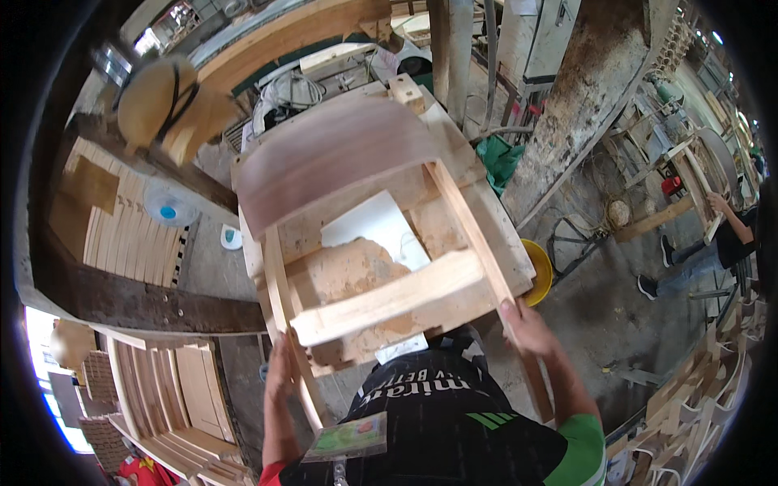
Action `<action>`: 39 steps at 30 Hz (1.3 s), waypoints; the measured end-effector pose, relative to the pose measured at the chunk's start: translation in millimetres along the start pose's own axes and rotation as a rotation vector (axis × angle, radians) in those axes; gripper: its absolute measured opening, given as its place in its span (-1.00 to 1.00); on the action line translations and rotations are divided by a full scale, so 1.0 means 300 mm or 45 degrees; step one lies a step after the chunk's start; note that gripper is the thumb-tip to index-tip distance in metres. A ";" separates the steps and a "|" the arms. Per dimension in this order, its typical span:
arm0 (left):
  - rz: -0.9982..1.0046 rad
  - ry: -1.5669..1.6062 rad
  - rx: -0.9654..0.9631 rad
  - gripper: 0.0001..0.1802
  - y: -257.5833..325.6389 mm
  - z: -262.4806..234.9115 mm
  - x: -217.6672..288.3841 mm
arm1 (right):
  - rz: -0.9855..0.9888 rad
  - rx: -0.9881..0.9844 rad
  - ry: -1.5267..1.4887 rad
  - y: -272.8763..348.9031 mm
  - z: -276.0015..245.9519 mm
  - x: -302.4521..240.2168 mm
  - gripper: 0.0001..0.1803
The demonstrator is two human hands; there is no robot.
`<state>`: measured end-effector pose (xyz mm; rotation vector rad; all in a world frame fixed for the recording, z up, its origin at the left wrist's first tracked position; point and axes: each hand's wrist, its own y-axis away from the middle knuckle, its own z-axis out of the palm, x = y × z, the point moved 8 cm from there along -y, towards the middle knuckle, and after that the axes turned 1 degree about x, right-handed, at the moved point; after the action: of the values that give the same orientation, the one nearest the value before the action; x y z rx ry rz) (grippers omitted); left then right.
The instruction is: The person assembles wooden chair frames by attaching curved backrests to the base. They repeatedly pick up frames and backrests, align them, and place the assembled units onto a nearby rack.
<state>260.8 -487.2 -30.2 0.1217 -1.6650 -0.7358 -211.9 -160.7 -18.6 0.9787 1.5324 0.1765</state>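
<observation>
Between my hands is a wooden chair frame (389, 298) with two pale side posts, a curved crossbar and a wide, bowed brown back panel (340, 158) at its far end. My left hand (279, 371) is closed round the near part of the left post. Farther up the right post, my right hand (528, 326) grips with its fingers wrapped round the wood. The frame lies over a worn wooden workbench (506, 251), and its near post ends reach back beside my body. A white sheet (377, 227) shows on the bench through the frame.
A small wood block (407, 93) stands at the bench's far edge. Beside the bench's right side is a yellow bucket (536, 271). A stained post (579, 105) rises beyond it. Stacked wooden parts (174, 389) lie at lower left. Another person (729, 235) handles a chair at far right.
</observation>
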 end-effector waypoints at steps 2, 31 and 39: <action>-0.162 0.016 -0.070 -0.23 -0.015 0.033 0.083 | 0.073 -0.032 -0.221 0.017 -0.020 -0.039 -0.28; 0.229 -0.065 0.138 -0.81 0.393 0.108 0.005 | -0.251 0.152 -0.194 0.675 -0.020 0.346 -0.55; 0.626 0.028 -0.126 -0.51 0.707 0.261 -0.108 | -0.172 0.745 0.085 1.126 -0.029 0.821 -0.36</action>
<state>263.7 -273.3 49.9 -0.3388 -1.5474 -0.4376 -34.5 217.1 9.0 1.3245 1.7456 -0.3595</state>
